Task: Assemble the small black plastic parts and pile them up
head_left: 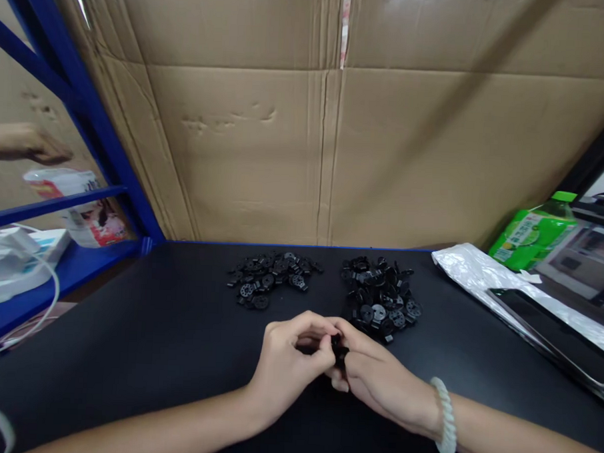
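Note:
My left hand [296, 360] and my right hand [370, 370] meet above the front middle of the black table [141, 353]. Between them is a small black plastic part [340, 354], partly covered by fingers. The left thumb and forefinger pinch it at its upper end, while the right fingers close around its lower side. Whether it is one piece or two I cannot tell. Just beyond my right hand lies a heap of black plastic parts with round perforated discs [381, 297]. Farther left sits another pile of similar black parts [272, 275].
Cardboard [246, 137] walls off the back. On the right lie a silvery bag [460, 263], a dark phone [552, 324] and a green-labelled bottle [532, 230]. A blue frame [101, 124], a power strip [50, 262] and another person's hand [40, 145] are at left.

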`<state>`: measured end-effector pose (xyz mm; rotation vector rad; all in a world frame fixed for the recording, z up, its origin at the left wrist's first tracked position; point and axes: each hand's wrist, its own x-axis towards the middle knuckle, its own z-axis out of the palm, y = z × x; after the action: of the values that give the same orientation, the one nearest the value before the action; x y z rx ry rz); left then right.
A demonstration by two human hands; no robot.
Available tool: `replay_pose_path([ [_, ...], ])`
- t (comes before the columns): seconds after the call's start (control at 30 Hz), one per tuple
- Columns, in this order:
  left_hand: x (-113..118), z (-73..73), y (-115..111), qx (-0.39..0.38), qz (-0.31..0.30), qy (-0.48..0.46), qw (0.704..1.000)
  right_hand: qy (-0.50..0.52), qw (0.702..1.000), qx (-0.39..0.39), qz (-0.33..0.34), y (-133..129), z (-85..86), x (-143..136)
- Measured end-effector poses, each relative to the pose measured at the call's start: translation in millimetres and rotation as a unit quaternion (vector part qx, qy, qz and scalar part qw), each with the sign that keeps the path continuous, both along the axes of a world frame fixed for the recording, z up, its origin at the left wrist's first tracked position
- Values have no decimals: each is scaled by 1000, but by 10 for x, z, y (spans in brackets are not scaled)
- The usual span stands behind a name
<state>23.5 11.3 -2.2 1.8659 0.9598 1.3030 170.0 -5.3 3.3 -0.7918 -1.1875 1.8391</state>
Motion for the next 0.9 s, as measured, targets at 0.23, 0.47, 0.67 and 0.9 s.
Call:
replay_pose_path([
  [0.23,-12,48,19,-50,-7,-80,996,39,999,-26,11,-27,152,42],
  [0.47,-30,89,3,-74,4,-114,991,-81,993,56,-70,38,58,129],
  [0.67,-66,87,88,-230,-40,-259,937,-181,966,155,-97,55,50,156],
  [0.9,-90,34,107,-146,-60,-126,979,-369,834,373,-171,120,82,289],
])
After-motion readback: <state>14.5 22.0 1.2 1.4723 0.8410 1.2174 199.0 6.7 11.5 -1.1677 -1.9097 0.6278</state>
